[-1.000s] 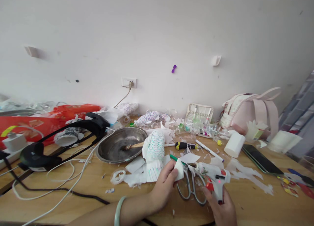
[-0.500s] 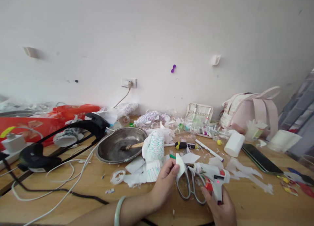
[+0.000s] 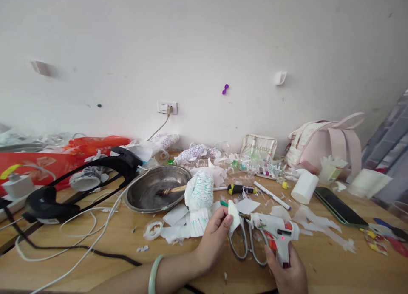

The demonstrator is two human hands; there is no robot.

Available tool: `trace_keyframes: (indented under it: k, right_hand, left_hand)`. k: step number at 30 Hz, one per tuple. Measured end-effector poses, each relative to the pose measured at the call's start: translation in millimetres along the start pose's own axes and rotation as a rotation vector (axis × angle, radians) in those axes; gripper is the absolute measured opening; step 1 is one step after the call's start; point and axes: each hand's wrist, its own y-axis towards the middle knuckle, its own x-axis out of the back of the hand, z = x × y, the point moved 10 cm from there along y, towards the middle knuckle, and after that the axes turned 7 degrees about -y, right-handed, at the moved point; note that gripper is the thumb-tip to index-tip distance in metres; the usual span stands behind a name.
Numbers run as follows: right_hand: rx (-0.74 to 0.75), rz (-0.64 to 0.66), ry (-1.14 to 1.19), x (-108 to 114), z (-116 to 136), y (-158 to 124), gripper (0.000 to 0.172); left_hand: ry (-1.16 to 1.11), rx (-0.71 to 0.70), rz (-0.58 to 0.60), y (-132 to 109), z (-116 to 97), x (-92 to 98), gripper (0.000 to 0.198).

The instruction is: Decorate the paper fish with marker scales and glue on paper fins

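Note:
Between the thumb and fingers of my left hand (image 3: 214,234) is a small white paper piece (image 3: 234,215), pinched at its left edge. My right hand (image 3: 287,270) grips the handle of a white glue gun (image 3: 276,228) with a red trigger and a lit red light. The gun's nozzle points left, close to the paper's right side; whether they touch I cannot tell. Under both lie scissors (image 3: 244,247) with grey handles, their blades mostly hidden. Left of my left hand lies a white paper-covered form (image 3: 202,192) with green and purple scale marks.
A metal bowl (image 3: 143,190) with a wooden-handled brush stands left of centre. Cables (image 3: 95,251) and a black headset (image 3: 127,166) lie at left. A screwdriver (image 3: 242,189), a marker (image 3: 272,195), a tape roll (image 3: 304,187), a phone (image 3: 339,205) and a pink backpack (image 3: 321,147) are behind and right.
The glue gun and my right hand have shifted very slightly. My left hand still pinches the paper piece in nearly the same place.

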Motion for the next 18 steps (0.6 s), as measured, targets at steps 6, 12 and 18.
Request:
trace_keyframes:
  k: [6, 12, 18]
  right_hand:
    - [0.01, -0.005, -0.001, 0.6, 5.1, -1.5, 0.028]
    - [0.005, 0.005, -0.026, 1.3, -0.7, 1.3, 0.03]
    - [-0.024, 0.02, 0.024, -0.4, -3.6, 0.5, 0.032]
  left_hand:
    - [-0.002, -0.007, -0.007, 0.6, 2.7, 2.1, 0.046]
    - [0.014, -0.036, -0.049, -0.2, -3.2, 5.4, 0.046]
    - [0.013, -0.044, -0.062, -0.4, -5.6, 6.7, 0.043]
